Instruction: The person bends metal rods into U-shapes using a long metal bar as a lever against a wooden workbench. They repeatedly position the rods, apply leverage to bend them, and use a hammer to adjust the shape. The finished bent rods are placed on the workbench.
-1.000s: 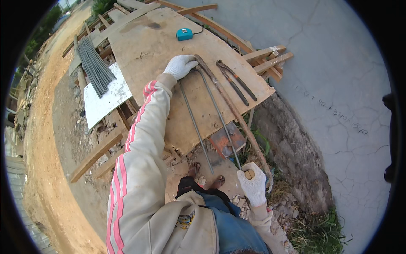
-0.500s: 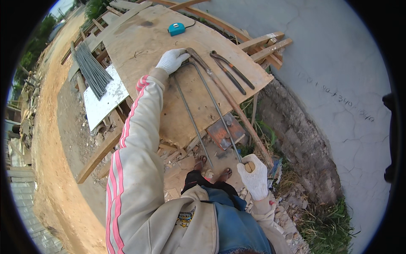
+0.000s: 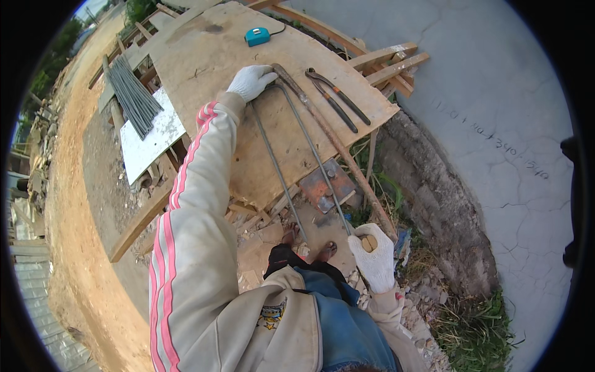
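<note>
My left hand, in a white knit glove, grips the bend of a U-shaped steel rod on the worn plywood board, beside the upper end of a rusty bar. The rod's two legs extend past the board's near edge. My right hand, gloved with tan at the fingers, is closed on the lower end of the rod's right leg, near the bar's low end. Pincers with black and orange handles lie right of the bar; a teal tape measure lies farther back.
A bundle of steel rods lies left on a white panel. Loose timbers jut around the board. A cracked grey slab fills the right, a dirt road the left. My sandalled feet stand among rubble below.
The whole scene has shifted slightly upward in the view. Both hands keep their grip on the rod, with little visible movement relative to the board.
</note>
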Action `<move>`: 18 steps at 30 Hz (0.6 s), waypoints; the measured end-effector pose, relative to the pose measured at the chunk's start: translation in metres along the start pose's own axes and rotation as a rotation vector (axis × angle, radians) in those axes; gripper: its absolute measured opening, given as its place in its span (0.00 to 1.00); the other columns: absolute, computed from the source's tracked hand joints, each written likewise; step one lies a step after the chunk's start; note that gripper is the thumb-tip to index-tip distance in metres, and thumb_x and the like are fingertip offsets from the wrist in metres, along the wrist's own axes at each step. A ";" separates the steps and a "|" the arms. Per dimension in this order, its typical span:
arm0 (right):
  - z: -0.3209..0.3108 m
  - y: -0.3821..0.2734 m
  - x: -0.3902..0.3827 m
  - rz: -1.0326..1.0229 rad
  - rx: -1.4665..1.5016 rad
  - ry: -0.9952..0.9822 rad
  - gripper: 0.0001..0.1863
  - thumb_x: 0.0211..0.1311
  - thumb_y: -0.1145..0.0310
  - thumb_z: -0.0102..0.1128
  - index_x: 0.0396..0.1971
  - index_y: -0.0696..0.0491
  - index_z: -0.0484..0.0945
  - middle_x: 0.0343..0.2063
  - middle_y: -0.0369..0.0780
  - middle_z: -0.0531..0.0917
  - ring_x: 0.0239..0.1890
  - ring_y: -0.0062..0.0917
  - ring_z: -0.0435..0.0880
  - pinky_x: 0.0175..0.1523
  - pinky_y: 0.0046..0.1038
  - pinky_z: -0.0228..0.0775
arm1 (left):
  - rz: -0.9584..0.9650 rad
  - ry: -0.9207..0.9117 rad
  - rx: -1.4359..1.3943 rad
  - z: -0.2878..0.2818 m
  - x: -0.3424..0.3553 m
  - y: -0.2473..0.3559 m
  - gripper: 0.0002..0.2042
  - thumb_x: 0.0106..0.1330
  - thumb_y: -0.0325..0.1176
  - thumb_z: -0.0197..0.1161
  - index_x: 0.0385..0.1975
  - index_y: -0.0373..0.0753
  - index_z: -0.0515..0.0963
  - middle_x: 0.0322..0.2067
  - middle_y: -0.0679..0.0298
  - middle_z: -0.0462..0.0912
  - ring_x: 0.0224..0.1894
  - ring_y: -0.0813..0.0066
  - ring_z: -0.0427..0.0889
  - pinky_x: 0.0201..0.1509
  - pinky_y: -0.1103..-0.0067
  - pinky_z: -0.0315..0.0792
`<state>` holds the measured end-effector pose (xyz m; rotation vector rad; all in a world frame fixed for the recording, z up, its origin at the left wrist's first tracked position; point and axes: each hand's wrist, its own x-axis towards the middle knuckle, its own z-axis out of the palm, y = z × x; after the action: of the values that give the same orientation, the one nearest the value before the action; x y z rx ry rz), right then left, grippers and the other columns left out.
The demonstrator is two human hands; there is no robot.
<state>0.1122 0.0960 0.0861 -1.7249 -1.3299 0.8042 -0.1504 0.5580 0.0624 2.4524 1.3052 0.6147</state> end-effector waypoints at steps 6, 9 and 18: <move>-0.031 -0.009 -0.010 0.248 0.204 0.137 0.09 0.67 0.74 0.71 0.43 0.60 0.81 0.34 0.40 0.85 0.32 0.22 0.83 0.40 0.26 0.78 | -0.033 0.016 -0.093 0.004 -0.004 -0.001 0.21 0.75 0.49 0.61 0.54 0.39 0.86 0.49 0.46 0.88 0.55 0.44 0.85 0.61 0.61 0.77; -0.060 -0.024 -0.015 0.291 0.263 0.190 0.12 0.68 0.74 0.69 0.48 0.61 0.79 0.34 0.39 0.84 0.31 0.17 0.83 0.36 0.23 0.76 | -0.027 0.044 -0.045 0.008 -0.003 -0.002 0.21 0.75 0.49 0.61 0.54 0.38 0.86 0.49 0.46 0.88 0.55 0.44 0.85 0.61 0.61 0.77; -0.156 -0.079 -0.033 -0.362 0.309 0.616 0.29 0.77 0.50 0.63 0.62 0.59 0.70 0.29 0.41 0.76 0.25 0.24 0.77 0.31 0.27 0.73 | -0.041 0.087 -0.069 0.008 -0.007 0.001 0.22 0.75 0.47 0.62 0.54 0.35 0.85 0.50 0.45 0.88 0.56 0.45 0.86 0.61 0.63 0.77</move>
<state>0.2000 0.0413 0.2308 -1.2839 -0.9828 0.2200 -0.1493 0.5510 0.0537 2.3620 1.3396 0.7511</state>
